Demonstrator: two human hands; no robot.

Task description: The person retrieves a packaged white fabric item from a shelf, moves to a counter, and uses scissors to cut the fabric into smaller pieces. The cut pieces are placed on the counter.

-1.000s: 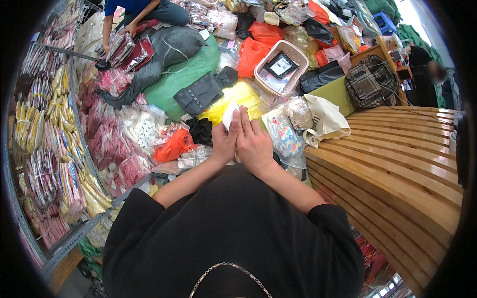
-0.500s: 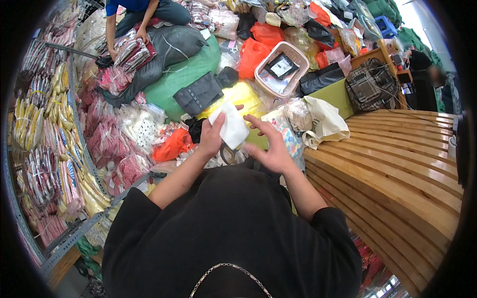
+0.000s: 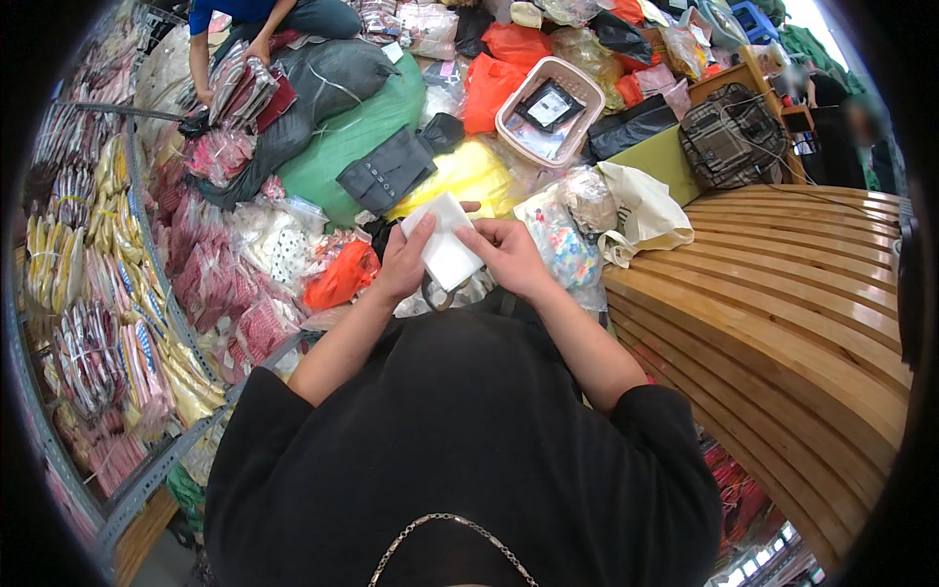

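Note:
Both my hands grip a white square pad point(image 3: 450, 245), which looks like folded cloth or a stack of thin sheets; I cannot tell which. On its left edge my left hand point(image 3: 403, 262) is closed, with the thumb on top. My right hand point(image 3: 513, 258) pinches the right side, its thumb also lying on the upper face. The fingers beneath the pad are mostly hidden. Below it shows part of a dark curved band point(image 3: 437, 295). Just beyond the pad lies a yellow plastic bag point(image 3: 469, 184), and an orange-red bag point(image 3: 342, 277) is left of my left hand.
Racks of bagged garments point(image 3: 103, 293) line the left. A slatted wooden bench point(image 3: 773, 284) fills the right. Ahead are a pink basket point(image 3: 551, 112), a green sack point(image 3: 337, 161) and a cream tote bag point(image 3: 641, 210). At the far left, another person's hands point(image 3: 258, 49) handle packaged clothes.
My right hand has come in from the right and taken hold of the pad, which has tilted. The other person has lifted the packaged clothes more upright.

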